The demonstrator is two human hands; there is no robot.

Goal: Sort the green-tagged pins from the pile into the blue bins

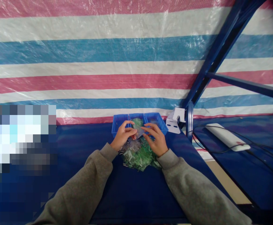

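Observation:
My left hand (123,135) pinches a small clear plastic piece (140,132), which looks like a little bag. The fingertips of my right hand (157,139) are curled at the other edge of this piece and seem to grip it. Just below both hands lies a heap of small green translucent pieces (137,158), with a patch of clear or greyish pieces (133,146) at its upper left. Behind the hands stand three blue bins side by side: the left bin (117,122), the middle bin (136,115) with green pieces inside, and the right bin (162,122), holding some clear items.
Right of the bins is a folded white card stand (174,123) beside a blue metal post (189,120). A white power strip (228,137) with black cables lies on another blue surface. Striped plastic sheeting (103,67) hangs behind the table (136,197). The left side is pixelated.

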